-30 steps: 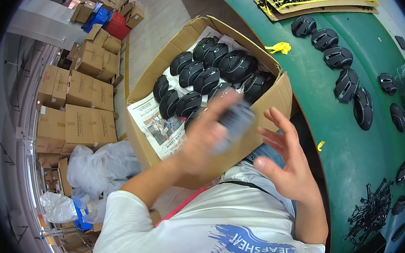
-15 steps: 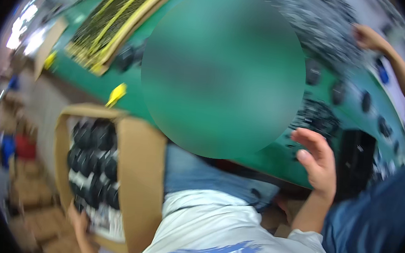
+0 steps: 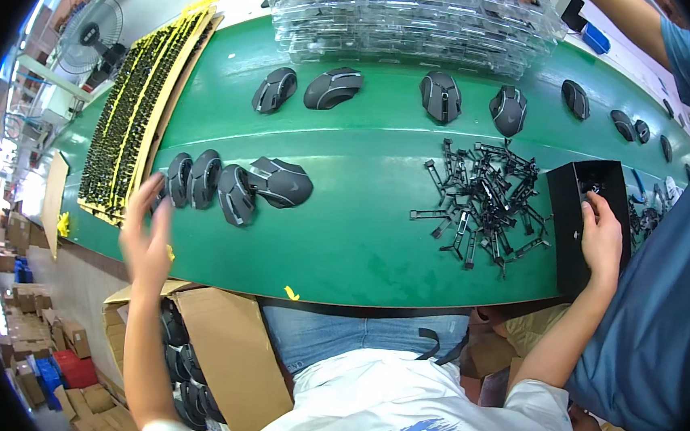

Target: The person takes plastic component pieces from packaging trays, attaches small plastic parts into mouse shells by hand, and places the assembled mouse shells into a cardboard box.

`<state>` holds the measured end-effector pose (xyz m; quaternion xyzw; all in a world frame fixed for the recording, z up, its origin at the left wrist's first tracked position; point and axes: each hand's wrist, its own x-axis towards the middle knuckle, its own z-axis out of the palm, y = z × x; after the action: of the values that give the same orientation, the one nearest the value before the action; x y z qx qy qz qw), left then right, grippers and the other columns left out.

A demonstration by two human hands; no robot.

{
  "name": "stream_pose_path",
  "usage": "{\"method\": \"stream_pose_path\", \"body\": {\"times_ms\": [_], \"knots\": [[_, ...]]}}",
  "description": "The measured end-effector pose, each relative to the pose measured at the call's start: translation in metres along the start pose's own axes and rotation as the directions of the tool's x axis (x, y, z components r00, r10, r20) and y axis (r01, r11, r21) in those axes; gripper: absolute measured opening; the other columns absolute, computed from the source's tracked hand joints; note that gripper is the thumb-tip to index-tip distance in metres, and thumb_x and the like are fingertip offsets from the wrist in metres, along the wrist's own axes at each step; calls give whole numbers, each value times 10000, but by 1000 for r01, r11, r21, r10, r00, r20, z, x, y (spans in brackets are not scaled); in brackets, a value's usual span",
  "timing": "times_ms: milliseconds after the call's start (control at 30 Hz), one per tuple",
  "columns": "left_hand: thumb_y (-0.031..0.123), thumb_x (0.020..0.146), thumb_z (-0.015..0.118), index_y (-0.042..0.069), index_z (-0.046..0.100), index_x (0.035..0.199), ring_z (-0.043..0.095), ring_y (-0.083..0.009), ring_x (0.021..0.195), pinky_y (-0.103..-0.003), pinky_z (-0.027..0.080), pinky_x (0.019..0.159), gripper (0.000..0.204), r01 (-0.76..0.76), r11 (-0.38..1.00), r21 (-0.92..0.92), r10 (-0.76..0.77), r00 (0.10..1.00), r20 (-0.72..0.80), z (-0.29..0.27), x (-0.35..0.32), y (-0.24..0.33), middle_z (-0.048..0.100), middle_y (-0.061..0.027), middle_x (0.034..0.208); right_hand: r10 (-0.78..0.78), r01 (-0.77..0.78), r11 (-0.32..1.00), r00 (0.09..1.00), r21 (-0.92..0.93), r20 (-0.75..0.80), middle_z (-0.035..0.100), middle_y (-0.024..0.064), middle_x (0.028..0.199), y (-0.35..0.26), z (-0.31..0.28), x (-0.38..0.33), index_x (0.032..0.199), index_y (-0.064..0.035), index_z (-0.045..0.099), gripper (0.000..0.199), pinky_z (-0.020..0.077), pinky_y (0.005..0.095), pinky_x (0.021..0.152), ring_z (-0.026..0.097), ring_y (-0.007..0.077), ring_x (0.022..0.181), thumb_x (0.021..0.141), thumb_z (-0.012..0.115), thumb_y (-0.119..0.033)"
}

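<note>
My left hand (image 3: 147,232) hovers blurred over the green table's (image 3: 359,241) near left edge, fingers spread and holding nothing, right beside a row of black computer mice (image 3: 234,186) lying on their sides. My right hand (image 3: 601,240) reaches into a black open box (image 3: 575,193) at the right, fingers curled over its rim; whether it grips anything inside is hidden. A heap of black plastic frame parts (image 3: 483,206) lies between the mice and the box. More mice (image 3: 439,96) sit spaced along the far side of the table.
A cardboard box (image 3: 213,351) holding black mice stands on the floor at my left. Yellow trays of small black parts (image 3: 130,117) line the left end. Clear plastic trays (image 3: 409,14) are stacked at the back. Another person in blue (image 3: 673,266) stands at my right. A fan (image 3: 92,33) is far left.
My view swung up from the floor box to the table. My left hand has moved from the box to the table's mice row, and my right hand now rests in the black box.
</note>
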<state>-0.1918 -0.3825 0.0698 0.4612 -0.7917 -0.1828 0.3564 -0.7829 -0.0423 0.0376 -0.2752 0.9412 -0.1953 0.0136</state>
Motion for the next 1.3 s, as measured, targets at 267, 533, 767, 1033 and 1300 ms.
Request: {"method": "stream_pose_path", "body": {"times_ms": [267,533,767,1033,1300], "knots": [[619,888,728,46,514,1563,585,-436,1357,-478,454,1154,911,89,888,452,-218,946,241,199,198,-37,603,-331,1424,-247,285,947,941,-147,232,739,223,1131,25,-1,19,1278,-47,714,355,557,431,915,714,420,1026,965,708,-214],[374,891,731,-29,544,1490,678,-395,1195,-451,532,1043,746,55,934,354,-182,924,337,155,201,-83,684,-289,1279,-77,71,992,996,-108,-49,727,164,1197,-33,-13,-11,1283,-76,687,354,549,478,934,699,385,1100,981,707,-259],[141,811,769,124,457,1544,579,-206,1109,-338,550,899,797,-1,999,-50,27,863,504,39,99,78,507,-107,1322,-732,727,666,680,166,-45,758,52,1009,-116,44,-82,1076,-118,772,202,549,412,825,719,275,897,915,789,-240],[220,851,871,37,596,1467,673,-342,1221,-433,563,1042,699,102,894,-436,448,-200,872,6,-54,154,662,-147,1393,-823,815,568,561,112,90,661,42,990,-173,101,-86,1060,-113,772,181,479,405,906,631,247,996,912,772,-216],[262,933,828,73,204,1696,587,-352,1344,-449,464,1137,1004,850,343,-400,454,223,863,16,-174,109,489,-285,1559,-891,891,453,454,41,-17,694,52,1110,-189,119,-71,974,-105,741,69,392,498,1098,623,253,1136,923,720,-148]]}}
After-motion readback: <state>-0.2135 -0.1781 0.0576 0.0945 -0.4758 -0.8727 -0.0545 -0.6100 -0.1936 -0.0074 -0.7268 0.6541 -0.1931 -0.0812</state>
